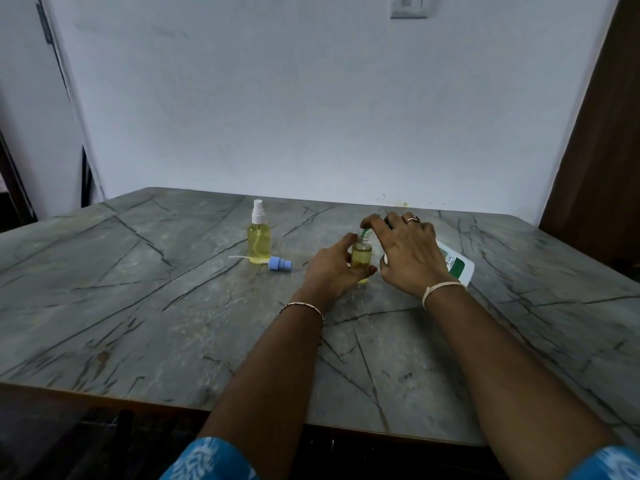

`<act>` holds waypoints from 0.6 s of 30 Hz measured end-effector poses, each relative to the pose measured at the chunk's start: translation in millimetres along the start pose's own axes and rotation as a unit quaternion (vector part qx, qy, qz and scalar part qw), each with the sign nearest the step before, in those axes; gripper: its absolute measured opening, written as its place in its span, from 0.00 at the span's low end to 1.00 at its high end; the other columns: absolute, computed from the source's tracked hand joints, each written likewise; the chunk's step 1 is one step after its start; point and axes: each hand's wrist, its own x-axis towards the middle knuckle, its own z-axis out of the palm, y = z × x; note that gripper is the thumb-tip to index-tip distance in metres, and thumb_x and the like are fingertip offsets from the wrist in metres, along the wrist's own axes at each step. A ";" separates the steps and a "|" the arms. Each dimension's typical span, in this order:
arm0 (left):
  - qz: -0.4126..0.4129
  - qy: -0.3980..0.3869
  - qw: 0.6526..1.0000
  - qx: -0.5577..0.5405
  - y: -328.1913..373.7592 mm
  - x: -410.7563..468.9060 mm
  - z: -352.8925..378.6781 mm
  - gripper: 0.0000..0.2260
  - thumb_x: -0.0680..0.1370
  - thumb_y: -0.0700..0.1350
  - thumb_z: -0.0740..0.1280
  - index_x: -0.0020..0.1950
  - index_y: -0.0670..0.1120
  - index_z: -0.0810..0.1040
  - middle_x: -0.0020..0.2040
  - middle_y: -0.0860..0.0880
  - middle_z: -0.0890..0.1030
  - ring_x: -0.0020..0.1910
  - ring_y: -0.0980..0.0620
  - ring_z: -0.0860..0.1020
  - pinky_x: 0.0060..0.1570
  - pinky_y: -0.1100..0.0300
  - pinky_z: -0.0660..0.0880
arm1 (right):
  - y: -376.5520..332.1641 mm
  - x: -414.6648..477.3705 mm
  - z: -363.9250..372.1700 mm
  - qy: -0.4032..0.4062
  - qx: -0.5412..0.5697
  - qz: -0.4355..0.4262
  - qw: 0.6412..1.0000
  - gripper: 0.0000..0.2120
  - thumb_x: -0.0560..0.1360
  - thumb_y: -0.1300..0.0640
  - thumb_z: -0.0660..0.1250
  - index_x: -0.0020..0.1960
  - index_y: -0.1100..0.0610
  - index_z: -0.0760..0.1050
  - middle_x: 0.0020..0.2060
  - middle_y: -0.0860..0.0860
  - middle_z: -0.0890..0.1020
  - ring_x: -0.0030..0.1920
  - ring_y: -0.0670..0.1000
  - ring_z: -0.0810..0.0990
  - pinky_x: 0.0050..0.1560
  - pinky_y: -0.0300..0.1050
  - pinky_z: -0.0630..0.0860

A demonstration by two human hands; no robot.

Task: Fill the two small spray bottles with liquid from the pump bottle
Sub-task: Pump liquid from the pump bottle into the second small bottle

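Note:
A small spray bottle [259, 241] with a white spray top stands on the table, full of yellow liquid. A blue spray cap [280, 263] with its white tube lies beside it. My left hand [330, 268] grips a second small bottle [361, 254], uncapped and holding yellow liquid. My right hand [408, 252] rests over the top of the white pump bottle [457, 266], fingers curled on its green pump head [366, 232], whose spout sits over the small bottle's mouth. Most of the pump bottle is hidden behind my right hand.
The grey marble-patterned table [173, 306] stands against a pale wall. A dark wooden panel [602, 150] rises at the right. The table's front edge runs near the bottom of the view.

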 end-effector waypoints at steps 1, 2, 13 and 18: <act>0.003 0.001 1.000 0.000 -0.2 0.6 0.2 0.28 0.72 0.56 0.72 0.68 0.52 0.68 0.55 0.47 0.82 0.51 0.46 0.81 0.48 0.57 0.74 | 0.6 0.3 0.2 0.004 0.003 0.001 1.000 0.30 0.68 0.56 0.69 0.67 0.46 0.62 0.58 0.53 0.74 0.59 0.57 0.72 0.56 0.56 0.69; 0.005 0.002 1.000 0.000 -0.3 0.7 0.3 0.27 0.72 0.56 0.72 0.68 0.52 0.68 0.54 0.47 0.82 0.50 0.46 0.81 0.48 0.57 0.74 | 1.3 0.1 0.3 0.006 0.003 0.001 1.000 0.30 0.68 0.56 0.69 0.68 0.46 0.62 0.58 0.53 0.74 0.59 0.57 0.72 0.56 0.56 0.69; -0.002 -0.002 1.000 -0.009 -1.2 1.1 0.3 0.26 0.72 0.57 0.72 0.66 0.53 0.68 0.53 0.47 0.82 0.50 0.46 0.81 0.49 0.56 0.75 | 5.6 -4.7 -0.1 -0.014 -0.015 -0.005 1.000 0.35 0.70 0.55 0.69 0.72 0.43 0.56 0.61 0.54 0.74 0.61 0.57 0.72 0.60 0.57 0.69; -0.003 -0.002 1.000 -0.007 -1.0 1.4 -0.4 0.27 0.72 0.56 0.72 0.67 0.52 0.68 0.53 0.47 0.82 0.50 0.46 0.81 0.49 0.56 0.75 | -1.3 0.5 -0.3 -0.004 -0.005 0.005 1.000 0.31 0.69 0.56 0.69 0.69 0.46 0.61 0.60 0.54 0.74 0.60 0.58 0.72 0.59 0.57 0.68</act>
